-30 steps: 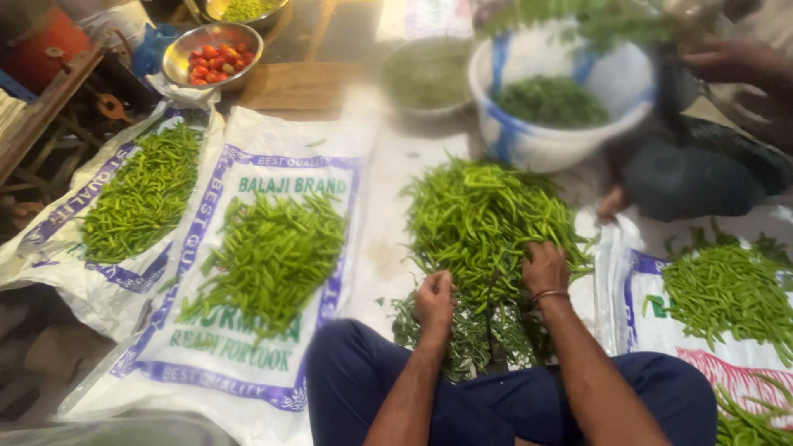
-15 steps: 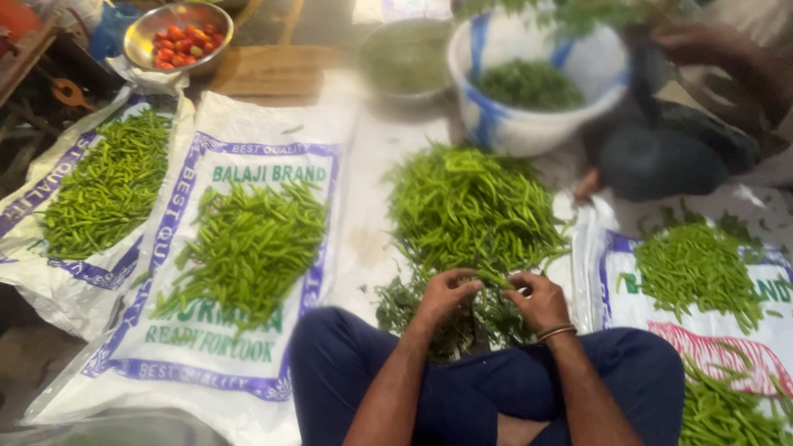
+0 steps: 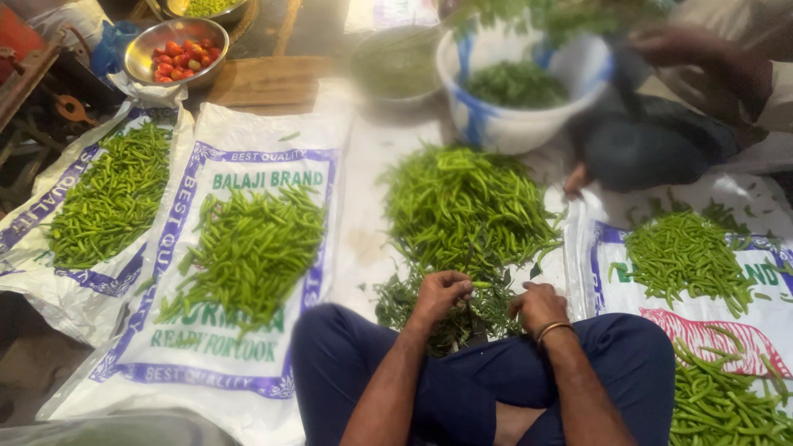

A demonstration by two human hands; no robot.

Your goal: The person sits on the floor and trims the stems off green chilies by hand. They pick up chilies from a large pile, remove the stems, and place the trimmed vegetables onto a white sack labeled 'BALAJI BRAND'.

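both hands (image 3: 487, 301) sit just below the chilli heap (image 3: 467, 206) – left fingers (image 3: 450, 291) curled on one chilli (image 3: 481, 285) (lying crosswise), right fingers closed – grip unclear.

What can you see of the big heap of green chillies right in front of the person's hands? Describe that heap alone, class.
The heap of green chillies is a broad, loose mound of slim, bright green pods lying every way, stalks on. It rests on a white sack spread flat on the ground, below a white tub. Its near edge meets a darker litter of plucked stalks, where the left hand and right hand work, the left pinching one pod.
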